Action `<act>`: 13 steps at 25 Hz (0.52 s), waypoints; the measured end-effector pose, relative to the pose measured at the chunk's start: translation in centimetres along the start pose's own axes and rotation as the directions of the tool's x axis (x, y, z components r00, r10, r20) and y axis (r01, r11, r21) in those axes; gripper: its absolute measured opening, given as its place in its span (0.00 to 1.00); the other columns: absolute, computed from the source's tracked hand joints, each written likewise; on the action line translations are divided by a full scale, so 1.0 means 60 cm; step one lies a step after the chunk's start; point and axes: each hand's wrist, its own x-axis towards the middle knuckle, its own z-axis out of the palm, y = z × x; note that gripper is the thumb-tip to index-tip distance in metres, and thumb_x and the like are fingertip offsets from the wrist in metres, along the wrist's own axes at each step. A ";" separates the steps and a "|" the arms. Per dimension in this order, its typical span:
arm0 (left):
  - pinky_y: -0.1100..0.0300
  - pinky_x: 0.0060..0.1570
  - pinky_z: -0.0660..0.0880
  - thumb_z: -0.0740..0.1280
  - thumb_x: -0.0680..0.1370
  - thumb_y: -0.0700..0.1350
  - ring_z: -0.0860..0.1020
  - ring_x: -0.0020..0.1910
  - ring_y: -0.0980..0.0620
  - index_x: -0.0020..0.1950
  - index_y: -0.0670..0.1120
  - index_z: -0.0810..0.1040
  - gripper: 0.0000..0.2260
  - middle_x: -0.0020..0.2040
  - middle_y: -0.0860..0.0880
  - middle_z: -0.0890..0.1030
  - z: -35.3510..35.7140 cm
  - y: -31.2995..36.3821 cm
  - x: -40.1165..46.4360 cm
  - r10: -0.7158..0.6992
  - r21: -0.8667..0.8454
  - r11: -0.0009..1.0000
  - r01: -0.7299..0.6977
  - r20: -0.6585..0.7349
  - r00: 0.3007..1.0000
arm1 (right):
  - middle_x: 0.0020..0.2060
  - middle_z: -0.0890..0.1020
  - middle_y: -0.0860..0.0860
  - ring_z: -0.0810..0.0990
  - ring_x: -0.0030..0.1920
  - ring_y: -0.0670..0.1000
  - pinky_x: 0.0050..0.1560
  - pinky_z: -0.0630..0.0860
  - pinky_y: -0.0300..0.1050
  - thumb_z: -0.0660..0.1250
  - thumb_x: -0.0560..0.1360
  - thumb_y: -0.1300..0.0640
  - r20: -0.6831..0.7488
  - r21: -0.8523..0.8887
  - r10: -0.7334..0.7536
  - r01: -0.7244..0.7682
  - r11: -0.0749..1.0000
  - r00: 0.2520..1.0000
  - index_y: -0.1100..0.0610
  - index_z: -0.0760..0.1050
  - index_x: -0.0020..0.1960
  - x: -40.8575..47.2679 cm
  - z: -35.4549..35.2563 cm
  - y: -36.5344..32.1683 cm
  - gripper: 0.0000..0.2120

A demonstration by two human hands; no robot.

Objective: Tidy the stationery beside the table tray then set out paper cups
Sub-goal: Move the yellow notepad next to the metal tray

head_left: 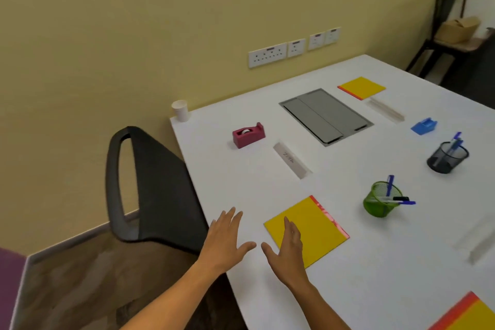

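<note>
Both hands are open flat and hold nothing: the left hand over the desk edge, the right hand on the yellow pad.

white table, yellow notebooks, pen cups

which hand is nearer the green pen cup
Right. The right hand lies over the near yellow notepad, left of the green pen cup; the left hand is farther left.
</note>
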 end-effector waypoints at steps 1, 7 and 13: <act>0.49 0.77 0.43 0.59 0.77 0.69 0.43 0.81 0.49 0.81 0.53 0.47 0.40 0.82 0.51 0.46 0.002 0.002 0.025 0.032 0.001 0.999 -0.032 0.029 0.999 | 0.80 0.52 0.55 0.54 0.79 0.57 0.75 0.60 0.52 0.70 0.77 0.45 -0.020 -0.003 0.055 -0.055 0.998 0.998 0.54 0.47 0.82 0.006 -0.002 0.009 0.44; 0.46 0.78 0.50 0.63 0.78 0.65 0.50 0.80 0.44 0.81 0.48 0.51 0.40 0.82 0.45 0.50 -0.031 -0.007 0.237 0.203 0.073 0.975 -0.212 0.109 0.973 | 0.78 0.55 0.57 0.58 0.76 0.62 0.73 0.62 0.55 0.71 0.76 0.46 -0.097 -0.006 0.348 -0.350 0.937 0.932 0.54 0.45 0.82 0.048 -0.017 0.054 0.46; 0.45 0.77 0.54 0.65 0.77 0.64 0.52 0.80 0.42 0.81 0.46 0.53 0.40 0.82 0.44 0.52 -0.072 -0.033 0.481 0.303 0.172 0.931 -0.323 0.132 0.944 | 0.78 0.54 0.57 0.58 0.76 0.62 0.73 0.62 0.54 0.72 0.74 0.43 -0.172 -0.059 0.513 -0.529 0.847 0.841 0.54 0.44 0.82 0.123 -0.030 0.074 0.50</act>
